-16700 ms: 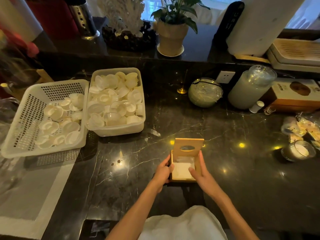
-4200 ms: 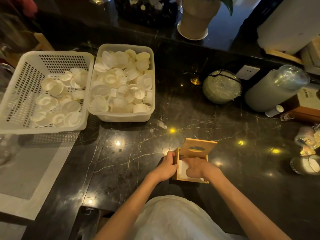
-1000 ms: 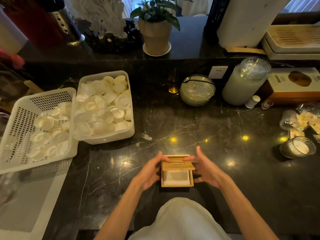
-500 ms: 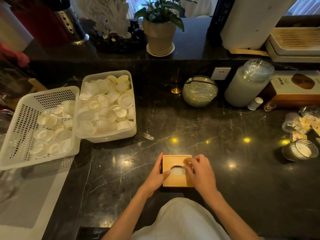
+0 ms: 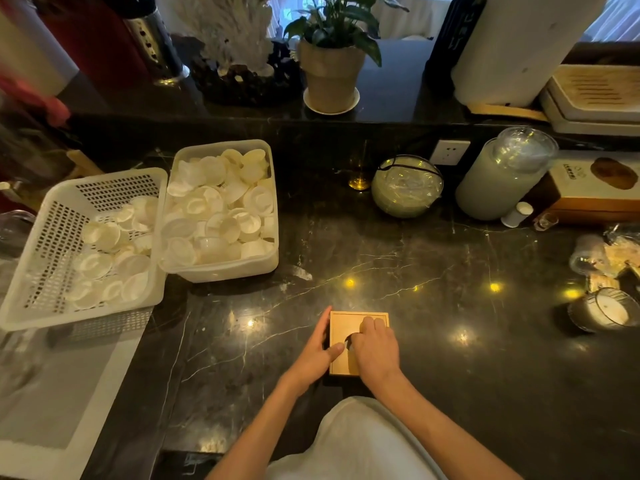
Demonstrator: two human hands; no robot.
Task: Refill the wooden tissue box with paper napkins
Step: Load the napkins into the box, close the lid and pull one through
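Low in the frame's centre, the stiff, light wooden box (image 5: 346, 327) sits closed on the tabletop (image 5: 450, 341), left hand (image 5: 317, 355) bracing its side, right hand (image 5: 375, 344) curled over the lid, fingertips hidden, best gripped by its flat sides.

Both forearms are bare from elbow to wrist, with no sleeves, watch, bracelet or rings showing on the left hand (image 5: 317, 355) or the right hand (image 5: 375, 348). Below the wooden box (image 5: 349, 327), a white garment (image 5: 353, 441) of smooth, plain cloth covers the person's front, without print or buttons visible.
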